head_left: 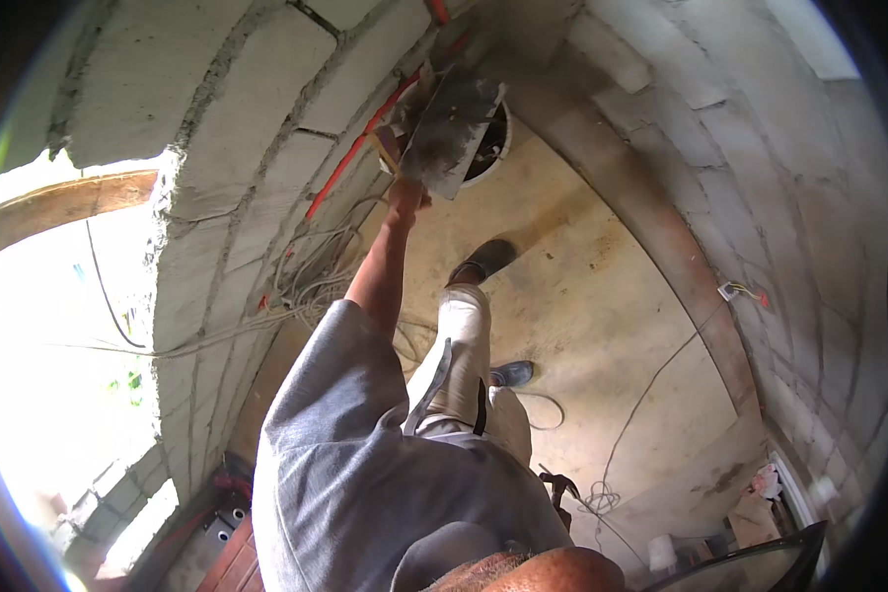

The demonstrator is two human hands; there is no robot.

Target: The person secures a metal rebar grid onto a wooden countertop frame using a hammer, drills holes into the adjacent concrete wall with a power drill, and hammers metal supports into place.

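Observation:
My left arm reaches forward to the far end of the room, beside the left wall. The fingers of my left hand (407, 195) are closed at the near end of a plastering trowel (451, 128), a broad grey metal blade smeared with pale material. A piece that looks like a wooden handle (387, 150) shows to the left of the blade. Just behind the blade stands a round white bucket (504, 148) with a dark inside, partly covered by it. My right hand is not seen.
Coiled pale cables (311, 281) lie along the left block wall (257, 109), where a red conduit (350, 153) runs. A bright opening is at left. A thin cable (641, 405) crosses the floor (602, 296) at right. A hammer (559, 483) hangs at my right side.

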